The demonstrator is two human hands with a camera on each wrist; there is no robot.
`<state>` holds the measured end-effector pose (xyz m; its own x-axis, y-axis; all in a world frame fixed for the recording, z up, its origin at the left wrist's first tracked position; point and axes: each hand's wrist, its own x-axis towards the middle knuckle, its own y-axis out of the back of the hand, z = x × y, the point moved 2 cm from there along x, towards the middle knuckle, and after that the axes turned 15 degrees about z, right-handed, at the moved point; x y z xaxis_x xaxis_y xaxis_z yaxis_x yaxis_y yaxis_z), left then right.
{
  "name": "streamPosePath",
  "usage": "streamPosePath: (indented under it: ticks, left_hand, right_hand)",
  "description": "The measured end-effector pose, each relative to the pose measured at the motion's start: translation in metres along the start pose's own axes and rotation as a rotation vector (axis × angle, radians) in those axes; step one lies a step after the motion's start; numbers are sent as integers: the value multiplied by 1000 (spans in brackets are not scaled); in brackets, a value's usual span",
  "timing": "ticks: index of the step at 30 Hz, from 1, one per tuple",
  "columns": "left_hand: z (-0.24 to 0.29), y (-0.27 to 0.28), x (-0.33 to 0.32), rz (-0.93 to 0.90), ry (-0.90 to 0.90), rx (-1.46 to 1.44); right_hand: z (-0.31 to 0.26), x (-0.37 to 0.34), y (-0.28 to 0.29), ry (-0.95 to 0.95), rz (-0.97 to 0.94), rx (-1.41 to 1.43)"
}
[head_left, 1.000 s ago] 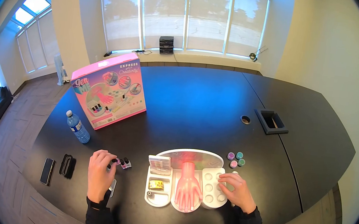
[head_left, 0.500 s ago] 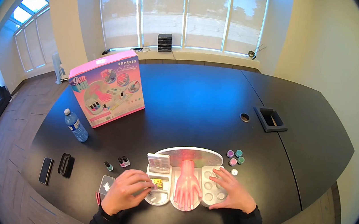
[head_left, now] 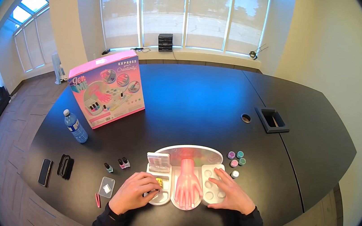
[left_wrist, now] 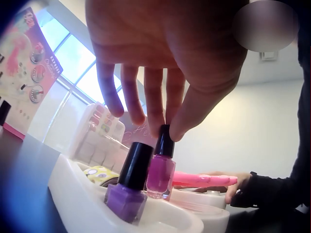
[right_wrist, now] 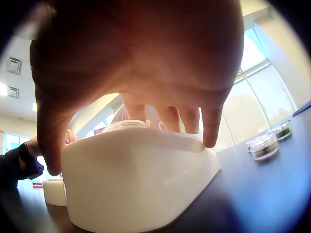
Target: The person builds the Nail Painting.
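Observation:
A white manicure tray (left_wrist: 82, 199) stands in front of me, with a pink model hand (head_left: 187, 187) lying palm down in its middle. Over the left compartments, my left hand (head_left: 134, 191) pinches the black cap of a magenta nail polish bottle (left_wrist: 160, 177) between thumb and fingers. Beside it a purple nail polish bottle (left_wrist: 126, 201) leans slightly in the compartment, near a yellow patterned roll (left_wrist: 99, 174). My right hand (head_left: 236, 196) spreads over the section with round wells (head_left: 206, 186), thumb at the near edge and fingers reaching across the top.
Several small glitter pots (head_left: 235, 158) sit beyond the tray's right side. Left of it are more nail polish bottles (head_left: 123, 163), a clear case (head_left: 107, 187) and a red-pink tool (head_left: 98, 200). Farther out stand a water bottle (head_left: 75, 127), a large pink box (head_left: 109, 90) and a phone (head_left: 46, 172).
My left hand has moved right, from the nail polish bottles on the table to the tray's left compartments. The right hand has spread its fingers over the round wells.

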<state>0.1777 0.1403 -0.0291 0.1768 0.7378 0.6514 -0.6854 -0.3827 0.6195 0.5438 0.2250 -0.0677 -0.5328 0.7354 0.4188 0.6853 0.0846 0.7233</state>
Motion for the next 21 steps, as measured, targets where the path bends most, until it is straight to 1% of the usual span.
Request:
streamPosePath:
  ticks: [13,21]
  left_hand:
    - [-18,-7,-3,141,13,22]
    - [-26,-15,-7,167,28,49]
  right_hand:
    - [17,20,-12,-8,48,55]
    - [19,22,-17,-26,96,46]
